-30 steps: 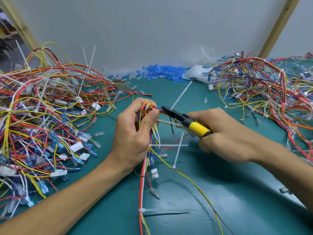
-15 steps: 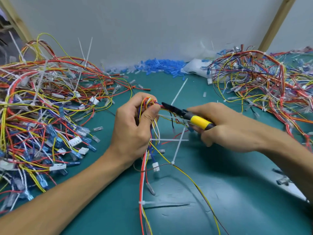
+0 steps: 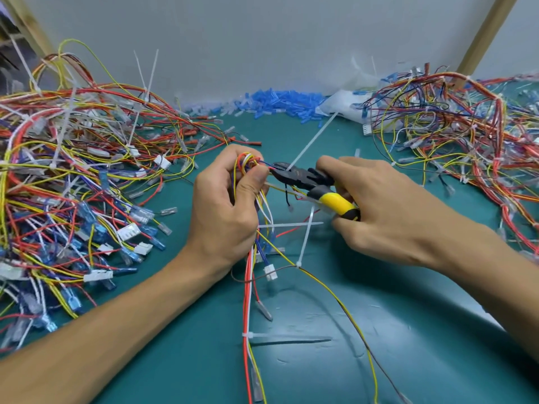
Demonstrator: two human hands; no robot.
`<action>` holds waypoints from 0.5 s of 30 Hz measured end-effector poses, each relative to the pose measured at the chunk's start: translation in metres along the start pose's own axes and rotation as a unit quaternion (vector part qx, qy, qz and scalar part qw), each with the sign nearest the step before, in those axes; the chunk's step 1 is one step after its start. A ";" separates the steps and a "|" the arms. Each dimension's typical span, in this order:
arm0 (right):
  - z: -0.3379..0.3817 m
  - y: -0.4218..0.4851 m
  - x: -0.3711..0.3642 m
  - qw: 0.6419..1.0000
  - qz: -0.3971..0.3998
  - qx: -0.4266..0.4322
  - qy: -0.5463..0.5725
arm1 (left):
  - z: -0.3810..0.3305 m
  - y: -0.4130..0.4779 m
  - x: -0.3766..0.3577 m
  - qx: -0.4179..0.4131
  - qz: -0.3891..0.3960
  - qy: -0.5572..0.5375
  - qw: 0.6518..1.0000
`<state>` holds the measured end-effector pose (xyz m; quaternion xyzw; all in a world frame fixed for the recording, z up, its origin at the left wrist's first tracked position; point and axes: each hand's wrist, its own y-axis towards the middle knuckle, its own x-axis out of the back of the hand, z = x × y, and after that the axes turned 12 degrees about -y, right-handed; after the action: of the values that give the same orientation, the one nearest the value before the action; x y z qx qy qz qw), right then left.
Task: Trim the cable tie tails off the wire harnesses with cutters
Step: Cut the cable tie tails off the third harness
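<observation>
My left hand (image 3: pixel 226 205) grips a bunched wire harness (image 3: pixel 249 167) of red, yellow, white and blue wires above the green mat. My right hand (image 3: pixel 388 205) holds yellow-and-black cutters (image 3: pixel 312 183) whose jaws sit at the base of a long white cable tie tail (image 3: pixel 312 141) that sticks up and away from the bundle. The harness wires trail down towards me, with more white tie tails (image 3: pixel 306 237) on them, one low down (image 3: pixel 288 336).
A big heap of harnesses (image 3: pixel 73 185) with tie tails lies at the left, another heap (image 3: pixel 466 126) at the right. Blue terminals (image 3: pixel 274 103) and a white plastic bag (image 3: pixel 341 106) lie along the back wall. The green mat (image 3: pixel 379 330) spreads in front.
The cutter jaws have come closer to my left hand and now sit on the tie tail. Both hands stay in roughly the same place.
</observation>
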<state>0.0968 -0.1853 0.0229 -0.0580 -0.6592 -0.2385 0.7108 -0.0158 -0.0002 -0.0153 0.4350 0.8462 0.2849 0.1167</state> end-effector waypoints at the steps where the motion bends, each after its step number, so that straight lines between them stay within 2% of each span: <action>1: 0.001 0.000 0.000 1.000 -0.002 -0.001 -0.003 | 0.000 -0.001 0.000 -0.001 -0.001 0.001 1.000; 15: 0.007 0.003 -0.007 0.997 -0.044 -0.051 -0.040 | -0.005 -0.001 -0.001 -0.012 0.005 -0.007 1.000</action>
<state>0.0914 -0.1784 0.0176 -0.0743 -0.6761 -0.3007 0.6686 -0.0184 -0.0036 -0.0116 0.4397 0.8395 0.2929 0.1266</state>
